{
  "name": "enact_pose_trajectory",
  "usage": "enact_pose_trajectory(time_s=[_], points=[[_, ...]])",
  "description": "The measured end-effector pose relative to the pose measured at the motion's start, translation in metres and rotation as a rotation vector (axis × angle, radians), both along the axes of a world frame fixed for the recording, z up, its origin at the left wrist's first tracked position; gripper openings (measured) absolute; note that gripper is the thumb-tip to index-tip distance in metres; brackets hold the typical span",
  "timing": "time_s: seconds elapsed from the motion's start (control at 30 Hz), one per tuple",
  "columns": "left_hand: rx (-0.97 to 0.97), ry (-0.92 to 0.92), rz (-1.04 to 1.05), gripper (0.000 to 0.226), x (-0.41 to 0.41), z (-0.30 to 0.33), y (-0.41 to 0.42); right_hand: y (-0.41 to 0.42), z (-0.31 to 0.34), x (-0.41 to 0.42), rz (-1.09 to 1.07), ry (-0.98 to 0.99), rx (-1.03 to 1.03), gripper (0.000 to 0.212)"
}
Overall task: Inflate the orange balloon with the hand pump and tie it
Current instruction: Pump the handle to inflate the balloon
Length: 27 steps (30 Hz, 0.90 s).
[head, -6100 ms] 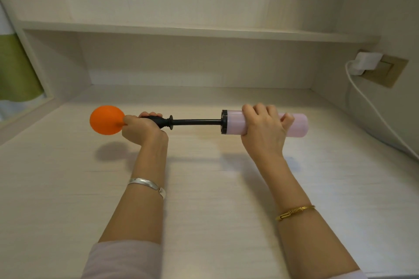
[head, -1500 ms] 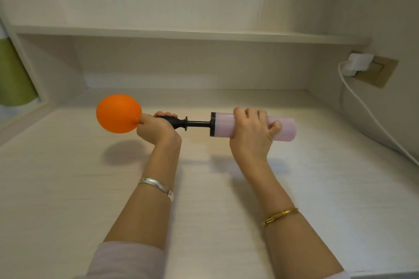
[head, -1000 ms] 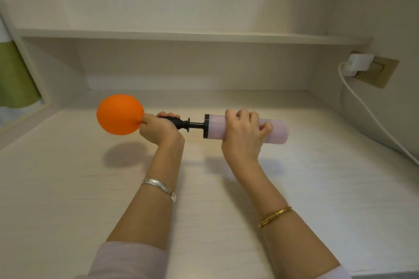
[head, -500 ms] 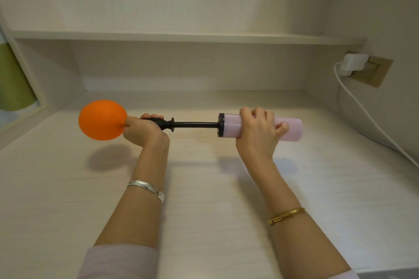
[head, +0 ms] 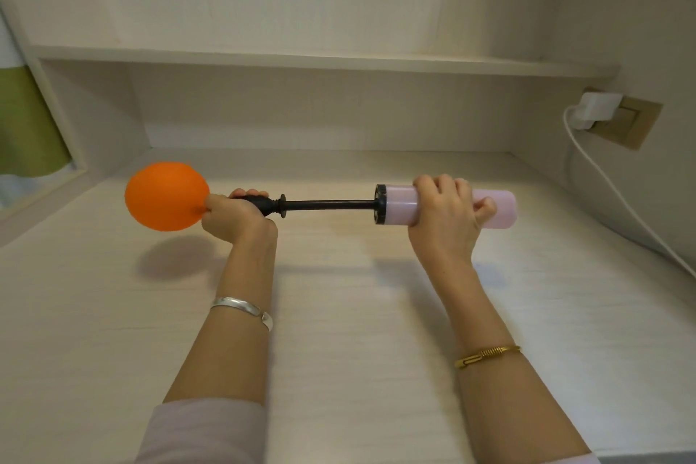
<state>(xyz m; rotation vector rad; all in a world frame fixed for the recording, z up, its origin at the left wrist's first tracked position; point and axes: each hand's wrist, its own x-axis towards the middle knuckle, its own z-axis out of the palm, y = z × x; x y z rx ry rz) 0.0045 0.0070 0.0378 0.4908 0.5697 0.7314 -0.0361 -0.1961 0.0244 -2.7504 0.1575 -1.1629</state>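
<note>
Pale wood-grain counter (head: 339,313) under a shelf. Left hand (head: 233,217) curls round the pump's black nozzle end, pinching the orange balloon (head: 165,196) neck there; right hand (head: 444,215) wraps the pink pump barrel (head: 399,204), rod drawn out. Balloon, partly inflated and held above the counter, is probably light, soft, puncture-prone: hold at neck.

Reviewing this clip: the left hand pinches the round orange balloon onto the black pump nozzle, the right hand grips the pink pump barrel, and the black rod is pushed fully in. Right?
Not quite. In the head view the black rod is drawn out, spanning the gap between left hand and pink pump barrel. The rest holds: round orange balloon, right hand.
</note>
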Motion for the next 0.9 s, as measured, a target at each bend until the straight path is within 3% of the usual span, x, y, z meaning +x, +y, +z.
enact_pose_trajectory(time_s=[0.4,0.67,0.9], points=[[0.004,-0.042,-0.054,0.025,-0.005,0.002,-0.029,0.040,-0.004,-0.005,0.076,-0.009,-0.089,0.038],[0.002,-0.042,-0.003,0.025,-0.003,0.005,-0.004,0.002,0.000,0.001,-0.008,-0.002,0.006,0.034],[0.049,-0.041,-0.009,0.027,-0.006,0.006,-0.023,0.032,-0.005,-0.003,0.036,0.028,-0.029,0.039]])
